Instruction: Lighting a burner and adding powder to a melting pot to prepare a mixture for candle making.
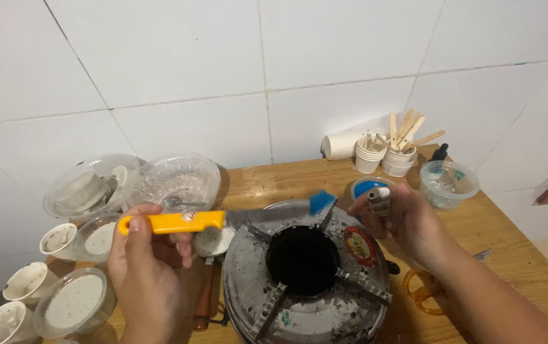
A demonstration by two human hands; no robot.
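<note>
A yellow-handled knife point(223, 218) tipped with a blue piece point(322, 202) is gripped by the left hand point(150, 267); a lighter point(380, 200) is clasped unlit in the right hand point(408, 223) above the unlit stove point(306, 274).

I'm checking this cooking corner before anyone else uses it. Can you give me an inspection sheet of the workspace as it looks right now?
Surface: wooden table, bare wood showing at the right.
Job's things: yellow-handled knife with a blue piece on its tip, held over a round metal stove; small lighter.
Clutter: clear plastic bowls and white cups at left; paper cups with wooden sticks by the wall; lidded clear tub; orange scissor handles.
Grippers: left hand grips the knife handle; right hand holds the lighter upright.
Cables: nothing seen.
Surroundings: white tiled wall behind the table.
</note>
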